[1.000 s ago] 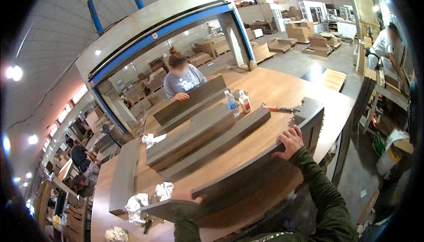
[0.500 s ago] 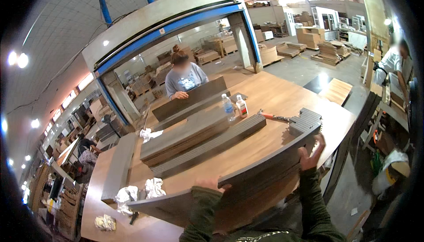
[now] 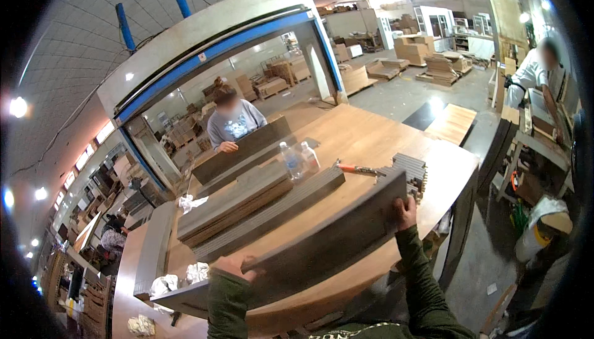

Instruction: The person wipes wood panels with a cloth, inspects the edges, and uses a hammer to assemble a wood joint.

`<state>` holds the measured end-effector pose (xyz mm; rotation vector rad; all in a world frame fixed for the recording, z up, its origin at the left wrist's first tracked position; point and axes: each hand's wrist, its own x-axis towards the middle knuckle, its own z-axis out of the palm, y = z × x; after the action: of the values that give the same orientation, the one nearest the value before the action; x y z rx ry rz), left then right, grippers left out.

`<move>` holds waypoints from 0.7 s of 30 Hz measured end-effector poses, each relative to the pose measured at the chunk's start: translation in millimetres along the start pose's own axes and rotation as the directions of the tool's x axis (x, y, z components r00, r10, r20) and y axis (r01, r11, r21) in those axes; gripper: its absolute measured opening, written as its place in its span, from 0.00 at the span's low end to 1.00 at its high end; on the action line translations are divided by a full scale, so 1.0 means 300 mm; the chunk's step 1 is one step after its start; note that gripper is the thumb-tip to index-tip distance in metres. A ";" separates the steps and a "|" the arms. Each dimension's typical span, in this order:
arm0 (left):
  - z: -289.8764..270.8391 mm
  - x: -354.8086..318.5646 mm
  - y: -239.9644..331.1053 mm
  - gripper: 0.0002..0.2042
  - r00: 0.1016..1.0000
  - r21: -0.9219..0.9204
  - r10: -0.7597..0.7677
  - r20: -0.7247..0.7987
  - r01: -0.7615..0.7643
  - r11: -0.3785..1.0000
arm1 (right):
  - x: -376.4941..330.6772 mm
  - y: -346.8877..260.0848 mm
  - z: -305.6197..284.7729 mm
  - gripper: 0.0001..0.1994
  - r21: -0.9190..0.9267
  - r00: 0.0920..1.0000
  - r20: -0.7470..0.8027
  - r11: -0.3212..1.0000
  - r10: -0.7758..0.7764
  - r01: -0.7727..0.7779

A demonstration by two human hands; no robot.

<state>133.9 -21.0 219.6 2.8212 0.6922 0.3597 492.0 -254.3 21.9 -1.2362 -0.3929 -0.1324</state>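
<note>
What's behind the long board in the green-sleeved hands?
Beyond the board lie a long grey stack, an orange-handled tool and some tabletop. Whatever lies directly behind it is covered, unseen.

The dark-grey board (image 3: 331,240) looks smooth and matt. The wood-look tabletop (image 3: 365,132) has a satiny gloss. The crumpled white wads (image 3: 164,286) look like soft paper or cloth, the bottle (image 3: 291,163) clear, shiny plastic, the green sleeves (image 3: 422,277) matt cloth.

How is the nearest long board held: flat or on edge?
Roughly on edge: the board shows its broad face below a raised long edge.
</note>
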 end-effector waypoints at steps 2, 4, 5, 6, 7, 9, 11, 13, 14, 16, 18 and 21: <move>0.003 0.084 0.098 0.22 0.989 -0.048 0.136 -0.055 -0.139 0.989 | -0.014 -0.128 0.037 0.20 0.051 0.995 0.051 0.995 -0.091 0.088; 0.122 0.136 0.108 0.25 0.991 0.104 0.134 -0.030 -0.130 0.986 | -0.029 -0.167 0.084 0.26 0.057 0.984 0.085 0.987 -0.157 0.153; 0.222 0.151 0.082 0.27 0.996 0.219 0.075 0.041 -0.082 0.972 | -0.042 -0.184 0.107 0.28 0.011 0.979 0.081 0.983 -0.185 0.185; 0.281 0.146 0.065 0.29 0.993 0.329 0.003 0.114 -0.041 0.944 | -0.063 -0.176 0.131 0.31 -0.038 0.975 0.080 0.977 -0.208 0.212; 0.269 0.140 0.096 0.32 0.987 0.361 -0.050 0.151 -0.008 0.932 | -0.054 -0.050 0.088 0.34 0.095 0.992 0.105 0.993 -0.075 0.065; 0.209 0.131 0.169 0.37 0.963 0.412 -0.164 0.214 0.064 0.909 | -0.067 0.114 0.025 0.33 0.074 0.983 0.167 0.995 -0.074 0.062; 0.299 0.178 0.115 0.38 0.956 0.358 -0.121 0.269 0.018 0.933 | -0.078 0.342 -0.064 0.30 0.055 0.967 0.252 0.998 -0.044 0.031; 0.292 0.168 0.118 0.30 0.950 0.320 -0.114 0.289 0.016 0.947 | -0.153 0.470 -0.115 0.29 0.080 0.930 0.199 0.941 0.308 -0.329; 0.269 0.176 0.163 0.22 0.952 0.283 -0.073 0.296 -0.014 0.959 | -0.151 0.503 -0.127 0.27 0.011 0.930 0.241 0.957 0.278 -0.289; 0.179 0.142 0.201 0.22 0.969 0.267 -0.070 0.238 0.004 0.964 | -0.160 0.554 -0.094 0.24 -0.064 0.925 0.313 0.976 0.217 -0.207; 0.201 0.148 0.175 0.23 0.976 0.230 -0.012 0.216 -0.039 0.972 | -0.117 0.552 -0.214 0.24 -0.203 0.955 0.270 0.977 0.124 -0.069; 0.135 0.111 0.053 0.26 0.987 0.229 0.056 0.153 -0.090 0.969 | -0.167 0.094 0.027 0.26 -0.110 0.969 0.245 0.994 0.020 0.008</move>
<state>180.6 -24.8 191.5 3.0638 0.6391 0.0857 452.5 -243.0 -19.1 -1.3674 -0.6037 0.0059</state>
